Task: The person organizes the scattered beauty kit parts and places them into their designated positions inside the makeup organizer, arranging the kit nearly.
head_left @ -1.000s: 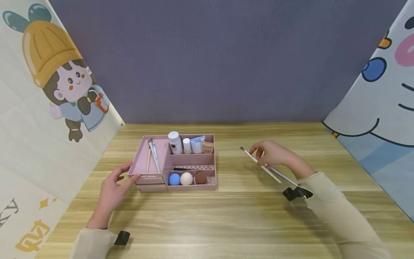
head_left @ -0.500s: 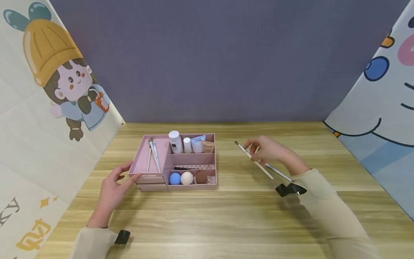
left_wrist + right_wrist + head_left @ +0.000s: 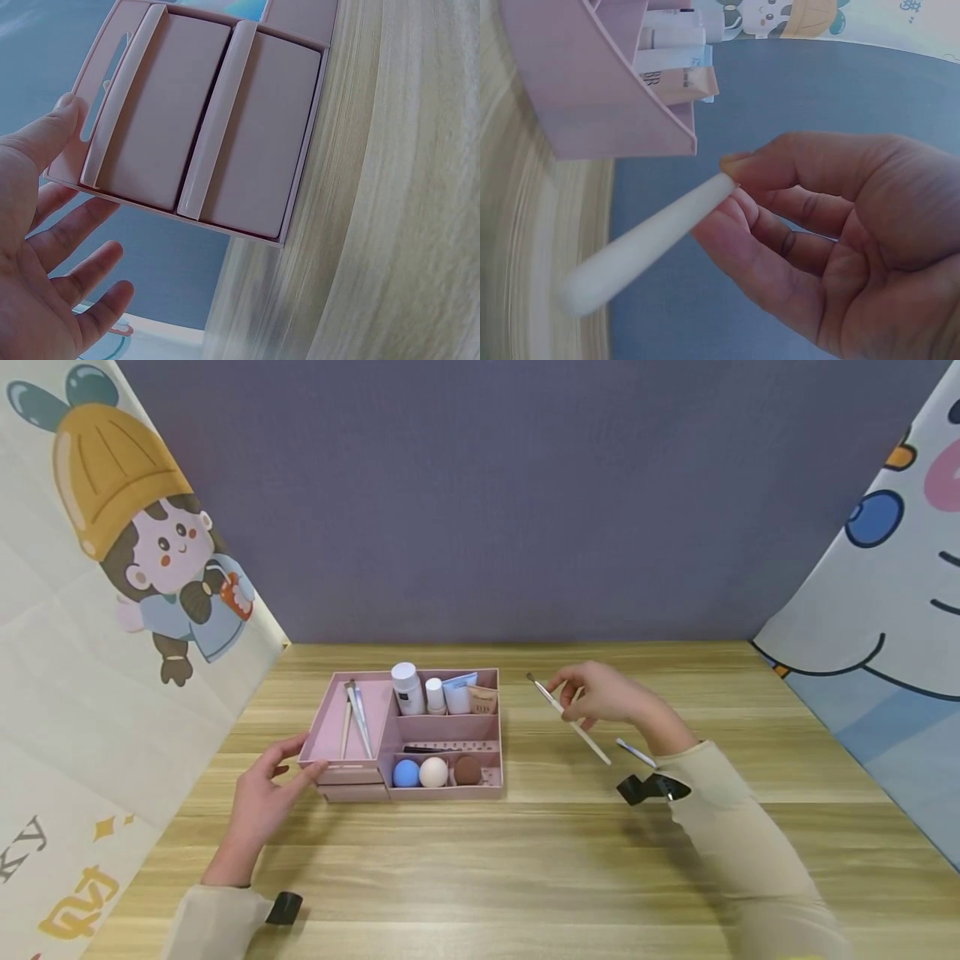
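My right hand (image 3: 603, 693) pinches a makeup brush (image 3: 591, 743) between thumb and fingers above the table, dark bristles pointing up and left. In the right wrist view its pale handle (image 3: 649, 244) slants out from the fingertips. A pink makeup organizer (image 3: 447, 794) stands to the left of that hand. My left hand (image 3: 262, 793) grips its front left corner; the left wrist view has the thumb (image 3: 64, 120) against the front beside two drawers (image 3: 161, 112). Several brushes (image 3: 357, 718) lie in the organizer's left top tray.
Another brush (image 3: 635, 752) lies on the wooden table (image 3: 465, 877), partly hidden by the right wrist. The organizer also bears a white bottle (image 3: 407, 692), tubes (image 3: 460, 695), a black pencil-like item (image 3: 423, 750) and round sponges (image 3: 432, 773). A grey-purple panel (image 3: 480, 510) stands behind.
My right hand has carried the makeup brush left and slightly away from me, toward the organizer. The left hand has stayed at the organizer's corner.
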The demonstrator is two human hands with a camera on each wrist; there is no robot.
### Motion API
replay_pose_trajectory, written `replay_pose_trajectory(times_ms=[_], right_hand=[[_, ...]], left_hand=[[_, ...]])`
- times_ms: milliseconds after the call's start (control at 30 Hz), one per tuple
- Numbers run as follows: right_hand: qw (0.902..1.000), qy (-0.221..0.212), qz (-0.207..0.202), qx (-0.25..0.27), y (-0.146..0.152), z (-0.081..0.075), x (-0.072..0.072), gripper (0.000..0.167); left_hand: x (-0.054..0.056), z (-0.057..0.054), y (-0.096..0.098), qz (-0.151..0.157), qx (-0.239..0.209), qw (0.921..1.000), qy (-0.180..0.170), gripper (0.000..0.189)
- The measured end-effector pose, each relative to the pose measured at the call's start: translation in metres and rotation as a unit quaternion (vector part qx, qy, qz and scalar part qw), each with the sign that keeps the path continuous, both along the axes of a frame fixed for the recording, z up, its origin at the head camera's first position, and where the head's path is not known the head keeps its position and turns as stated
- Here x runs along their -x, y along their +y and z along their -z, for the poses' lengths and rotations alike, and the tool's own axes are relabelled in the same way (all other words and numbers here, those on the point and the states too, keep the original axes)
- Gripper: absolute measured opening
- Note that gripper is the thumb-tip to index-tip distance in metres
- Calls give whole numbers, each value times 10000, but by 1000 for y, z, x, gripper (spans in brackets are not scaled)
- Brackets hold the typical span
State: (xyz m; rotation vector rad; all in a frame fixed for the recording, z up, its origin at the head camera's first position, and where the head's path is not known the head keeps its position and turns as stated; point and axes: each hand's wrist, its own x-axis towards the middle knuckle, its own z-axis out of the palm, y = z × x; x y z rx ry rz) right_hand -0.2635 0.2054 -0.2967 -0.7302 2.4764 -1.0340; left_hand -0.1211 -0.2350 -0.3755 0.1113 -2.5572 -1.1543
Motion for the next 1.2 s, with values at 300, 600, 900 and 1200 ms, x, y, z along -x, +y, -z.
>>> replay_pose_trajectory(times_ms=[300, 600, 900, 1200], right_hand=[[9995, -31, -17, 322, -15, -3, 6, 43], [9968, -167, -6, 785, -33, -4, 5, 45], [9923, -315, 56, 1196, -54, -5, 5, 45], [9846, -566, 59, 1653, -75, -6, 6, 43]], left_hand=[[1, 1, 0, -7, 1, 10000, 42, 49], [-1, -1, 1, 3, -71, 10000, -34, 51], [-3, -2, 2, 10, -108, 9999, -62, 52], [-3, -2, 2, -11, -89, 9999, -72, 52]])
